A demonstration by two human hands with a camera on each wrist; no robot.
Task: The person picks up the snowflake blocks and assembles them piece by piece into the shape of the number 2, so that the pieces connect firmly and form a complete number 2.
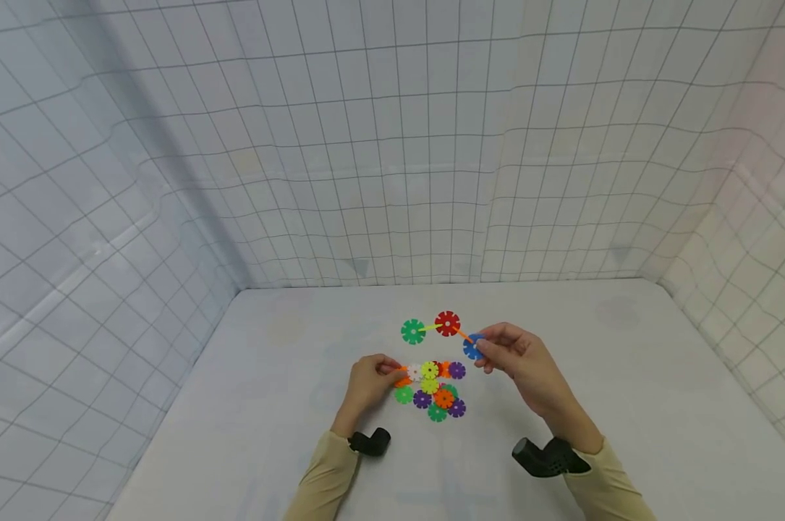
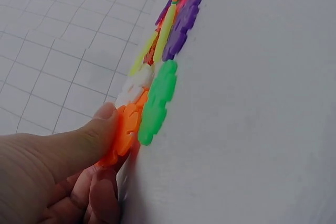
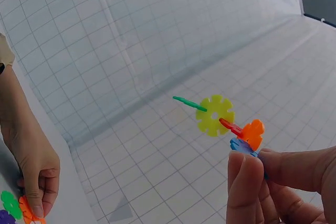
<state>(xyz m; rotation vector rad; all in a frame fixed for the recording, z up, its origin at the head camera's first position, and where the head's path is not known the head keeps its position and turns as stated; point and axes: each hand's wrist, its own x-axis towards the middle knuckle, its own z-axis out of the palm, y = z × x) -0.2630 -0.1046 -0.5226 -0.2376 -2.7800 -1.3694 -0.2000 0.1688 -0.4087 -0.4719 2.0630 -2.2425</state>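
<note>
My right hand (image 1: 514,356) pinches a blue notched disc (image 1: 472,346) between thumb and fingers, held up off the table. Joined to that disc is a chain: an orange disc seen edge-on, a red disc (image 1: 447,323), a yellow disc (image 3: 215,115) and a green disc (image 1: 413,331) at the far end. My left hand (image 1: 370,382) pinches an orange disc (image 2: 126,129) at the left edge of a pile on the table. Beside that disc are a white disc (image 1: 414,372) and a light green disc (image 2: 158,103). Yellow, purple, orange and green discs make up the rest of the pile.
The discs lie on a white table (image 1: 268,405). Behind it and along both sides rises a pale sheet with a grid of dark lines (image 1: 399,181). A black wrist device (image 1: 370,442) is worn on the left arm, another (image 1: 548,457) on the right.
</note>
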